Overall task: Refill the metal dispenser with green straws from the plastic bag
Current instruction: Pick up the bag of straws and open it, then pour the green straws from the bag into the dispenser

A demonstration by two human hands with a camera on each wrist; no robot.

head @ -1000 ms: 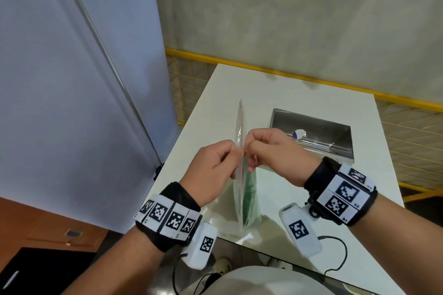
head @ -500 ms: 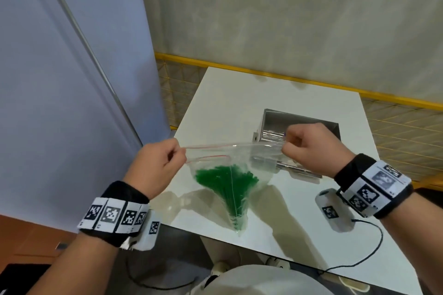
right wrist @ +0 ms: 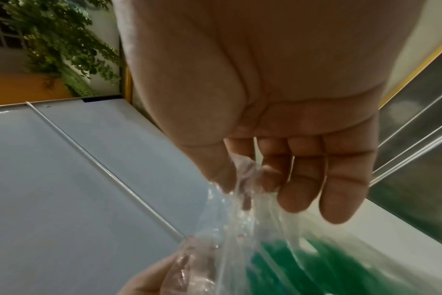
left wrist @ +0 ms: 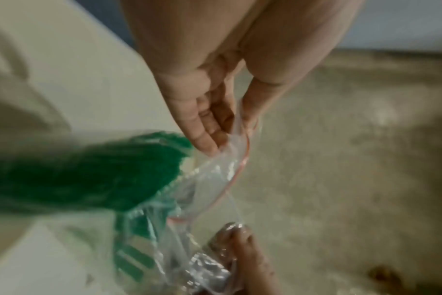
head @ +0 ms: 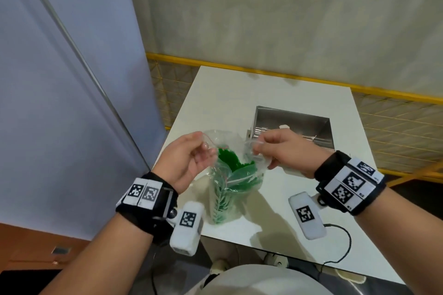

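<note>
Both hands have drawn closer together since half a second ago, slackening the bag's mouth. Left hand (head: 185,159) pinches one rim of the crinkled clear plastic zip bag (head: 236,181) (red seal line); bright green straws (head: 229,161) bunch below the grips. Right hand (head: 279,151) pinches the other rim. Behind sits the open, boxy brushed-metal dispenser (head: 309,124) on the smooth white table (head: 215,93).

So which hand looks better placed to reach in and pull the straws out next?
Probably the right hand. It pinches the plastic bag on the side nearest the metal dispenser, so the carry is short. The left hand can hold the bag open around the green straws.
</note>
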